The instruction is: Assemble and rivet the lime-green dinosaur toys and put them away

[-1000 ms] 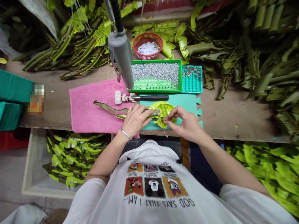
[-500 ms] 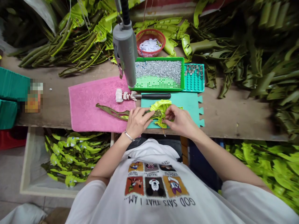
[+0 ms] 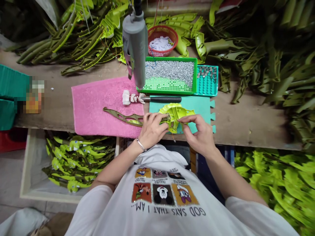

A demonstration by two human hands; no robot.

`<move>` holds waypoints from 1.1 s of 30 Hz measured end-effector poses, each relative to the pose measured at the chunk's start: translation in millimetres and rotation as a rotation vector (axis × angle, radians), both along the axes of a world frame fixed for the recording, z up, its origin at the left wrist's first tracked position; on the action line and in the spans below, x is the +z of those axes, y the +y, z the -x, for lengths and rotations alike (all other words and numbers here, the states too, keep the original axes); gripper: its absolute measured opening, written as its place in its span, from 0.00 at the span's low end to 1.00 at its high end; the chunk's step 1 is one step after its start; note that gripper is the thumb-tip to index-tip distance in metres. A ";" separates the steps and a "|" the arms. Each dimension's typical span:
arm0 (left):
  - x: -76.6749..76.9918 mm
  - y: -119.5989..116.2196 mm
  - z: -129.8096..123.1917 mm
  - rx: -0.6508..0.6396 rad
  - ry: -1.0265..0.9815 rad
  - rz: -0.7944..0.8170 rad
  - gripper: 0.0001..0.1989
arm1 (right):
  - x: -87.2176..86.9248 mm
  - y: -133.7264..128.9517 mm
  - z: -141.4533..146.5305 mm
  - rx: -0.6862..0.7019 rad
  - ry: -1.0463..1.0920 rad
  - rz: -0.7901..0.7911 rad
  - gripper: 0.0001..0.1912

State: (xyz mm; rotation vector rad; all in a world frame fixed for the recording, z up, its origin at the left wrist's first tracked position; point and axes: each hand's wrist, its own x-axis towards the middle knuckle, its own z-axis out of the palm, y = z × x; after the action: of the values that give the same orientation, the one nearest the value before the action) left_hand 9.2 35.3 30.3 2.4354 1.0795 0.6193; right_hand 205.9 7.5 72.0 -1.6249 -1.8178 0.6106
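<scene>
A lime-green plastic toy shell lies with its hollow inside facing up. A long olive plastic blade with cut-outs joins it and reaches left over the pink towel. My left hand is closed over the joint, holding the blade and shell down. At the shell's right side is my right hand, thumb and forefinger tips brought close together at its inside; what they pinch, if anything, is too small to make out. A thin wire hangs from the shell's near edge. Under it is a teal foam mat.
A grey power screwdriver hangs above the towel. Behind the mat are a black-handled hammer with a wrapped head, a green tray of screws, a teal tray and a red basket. A bin of toy parts stands lower left.
My right hand has shifted slightly right and its forefinger is straighter, uncovering more of the shell's inside. My left hand has moved a little right with the blade. The camera view has shifted slightly.
</scene>
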 end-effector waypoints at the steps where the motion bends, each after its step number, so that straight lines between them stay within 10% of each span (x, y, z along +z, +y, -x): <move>1: 1.1 1.0 -1.1 0.001 -0.006 0.012 0.07 | 0.1 -1.5 1.2 -0.002 0.002 -0.015 0.09; 7: 17.2 8.1 -2.8 0.011 0.040 0.174 0.04 | -5.5 -8.0 15.5 0.239 -0.172 -0.062 0.19; 17: 25.5 15.0 -3.5 0.046 0.047 0.303 0.04 | -19.5 -3.7 20.8 0.130 -0.224 -0.126 0.16; 33: 5.9 11.7 -4.0 -0.042 0.023 0.018 0.19 | -33.7 -9.0 20.7 0.025 -0.225 -0.275 0.12</move>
State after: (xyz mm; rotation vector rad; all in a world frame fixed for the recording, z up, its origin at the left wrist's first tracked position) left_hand 13.2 47.0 36.2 2.4490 1.0350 0.5672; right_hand 185.2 -1.5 38.4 -1.5336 -1.9848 0.1808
